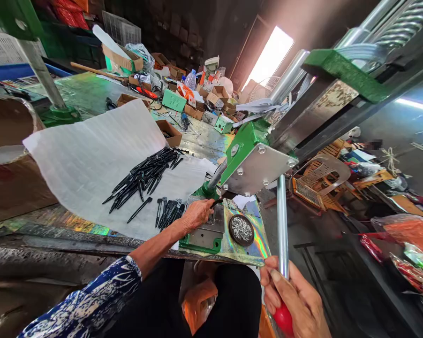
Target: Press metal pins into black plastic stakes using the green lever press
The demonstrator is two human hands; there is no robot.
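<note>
Closest in, the right grip is clamped around the steel lever just above its red knob. The left grip is pinched on a black stake, held over the green press base, and more stakes are heaped on the white sheet beyond.

Holographic bench carries white sheet, green press, cardboard boxes.

The left hand pinches a black spike on the base plate of the green hand press; the right hand grips the press lever. Loose black spikes lie left of the press.
</note>
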